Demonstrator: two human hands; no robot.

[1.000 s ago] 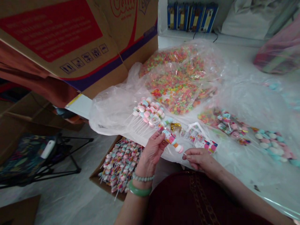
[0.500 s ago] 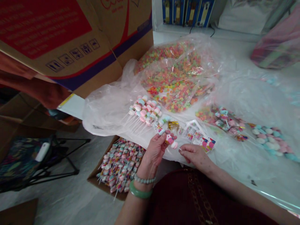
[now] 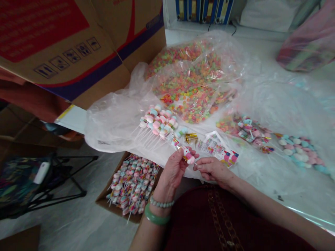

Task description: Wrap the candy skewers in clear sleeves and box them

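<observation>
My left hand (image 3: 172, 170) is closed round a marshmallow stick (image 3: 189, 157) with pink and white pieces, partly in a clear printed wrapper. Close to its lower end, my right hand (image 3: 213, 169) pinches the thin white stick between thumb and fingers. Just beyond the hands lie gold twist ties (image 3: 191, 137) and printed cards (image 3: 216, 143). Unwrapped marshmallow skewers (image 3: 159, 122) are laid in a row to the left, their white sticks pointing toward me.
A large bag of ring-shaped gummies (image 3: 188, 83) spreads behind. Wrapped sticks (image 3: 251, 130) and loose marshmallows (image 3: 300, 151) lie on the right. Below the table edge stands a carton of finished marshmallow sticks (image 3: 133, 184). A big cardboard box (image 3: 104, 52) and a folding chair (image 3: 23, 177) are left.
My right hand has moved left, closer to my left hand, along with the stick's end. The wrapper now shows farther up past my left fingers. The view has shifted slightly.
</observation>
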